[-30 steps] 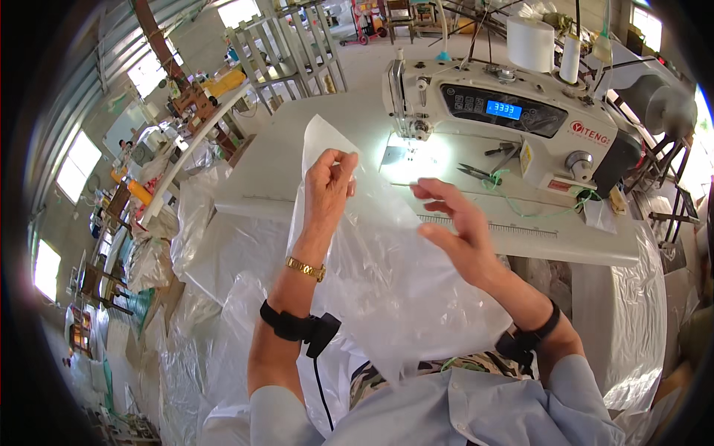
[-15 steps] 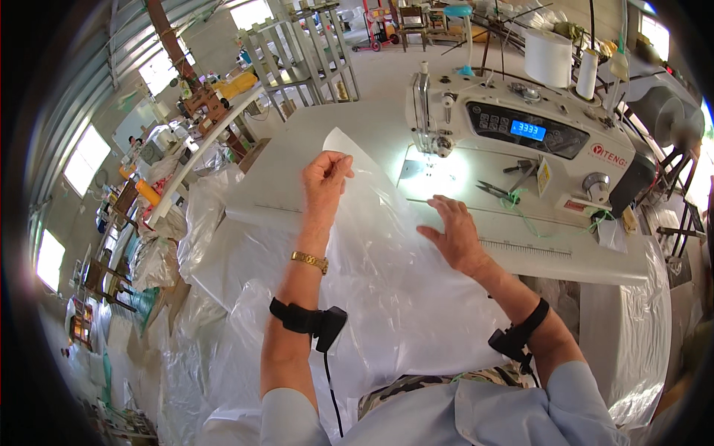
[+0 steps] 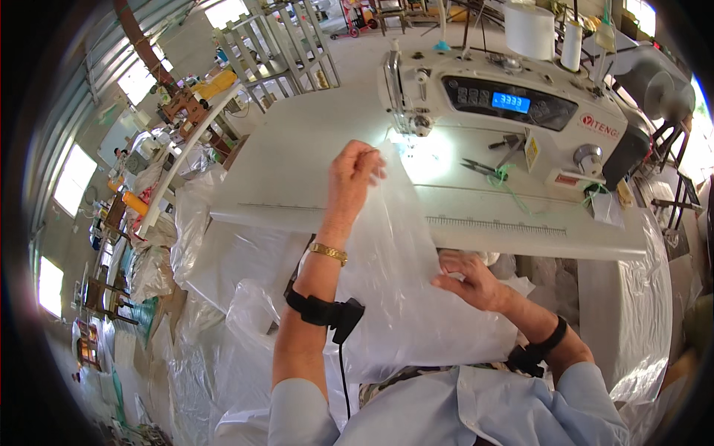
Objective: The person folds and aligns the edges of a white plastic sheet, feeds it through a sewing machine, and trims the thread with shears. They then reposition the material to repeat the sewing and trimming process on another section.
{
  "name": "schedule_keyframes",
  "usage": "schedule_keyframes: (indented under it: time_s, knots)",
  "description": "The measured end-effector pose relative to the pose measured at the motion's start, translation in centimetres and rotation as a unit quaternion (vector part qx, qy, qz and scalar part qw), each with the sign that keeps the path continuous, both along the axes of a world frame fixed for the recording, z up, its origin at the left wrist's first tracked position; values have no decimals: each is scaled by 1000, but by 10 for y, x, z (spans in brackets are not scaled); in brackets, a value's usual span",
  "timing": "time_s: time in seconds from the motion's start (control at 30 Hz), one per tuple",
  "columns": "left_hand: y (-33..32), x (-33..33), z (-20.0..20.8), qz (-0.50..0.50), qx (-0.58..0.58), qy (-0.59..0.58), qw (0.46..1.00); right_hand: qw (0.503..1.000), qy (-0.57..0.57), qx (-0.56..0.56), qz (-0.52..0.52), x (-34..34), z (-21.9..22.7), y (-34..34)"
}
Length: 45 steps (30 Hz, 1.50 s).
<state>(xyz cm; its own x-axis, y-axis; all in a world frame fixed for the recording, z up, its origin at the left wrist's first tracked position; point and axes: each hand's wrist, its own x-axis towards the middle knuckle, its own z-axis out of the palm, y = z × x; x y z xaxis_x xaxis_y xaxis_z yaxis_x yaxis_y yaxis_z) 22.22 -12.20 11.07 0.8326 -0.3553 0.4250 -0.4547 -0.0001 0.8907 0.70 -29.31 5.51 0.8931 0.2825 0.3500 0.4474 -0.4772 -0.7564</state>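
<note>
A translucent white plastic sheet (image 3: 394, 223) runs from my lap up onto the sewing machine's table. Its narrow top corner lies close to the lit needle area of the white sewing machine (image 3: 483, 97). My left hand (image 3: 357, 172) is closed in a pinch on the sheet near that corner, just left of the needle. Lower down, in front of the table's edge, my right hand (image 3: 472, 281) has its fingers and thumb closed on the sheet's right edge. The sheet is drawn fairly straight between both hands.
Small scissors (image 3: 483, 168) and green thread (image 3: 513, 197) lie on the table (image 3: 297, 149), right of the needle. Large thread cones (image 3: 529, 31) stand behind the machine. Wrapped white material (image 3: 625, 320) stands at the right; crumpled plastic (image 3: 201, 357) spreads at the left.
My left hand has carried the sheet's corner right, toward the needle. My right hand has come off the tabletop, moved down toward me and closed on the sheet's edge. The view has shifted slightly.
</note>
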Motion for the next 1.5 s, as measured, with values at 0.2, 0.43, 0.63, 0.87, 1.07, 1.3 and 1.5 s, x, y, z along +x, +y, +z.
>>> schedule_keyframes:
  time_s: [0.2,0.43,0.63,0.87,1.07,1.3,1.5]
  knots:
    - [-43,-40,-47,-35,127,-47,990,890,314,325,64,-102,-51,-5]
    - [-56,-59,-65,-74,11,18,997,967,211,16,-144,-107,-51,-29]
    - [-54,-60,-60,-95,22,21,995,952,-112,-139,-247,-42,8,-19]
    - [-50,-59,-54,-116,-16,94,989,904,-183,-164,-351,35,-1,-12]
    - [-40,-76,-15,-129,5,125,984,936,-26,-21,-351,48,-2,-28]
    - [-38,-122,32,-276,-154,152,937,942,104,274,-166,55,24,-29]
    - [-42,-113,26,-19,33,-171,984,908,112,401,-30,27,44,-19]
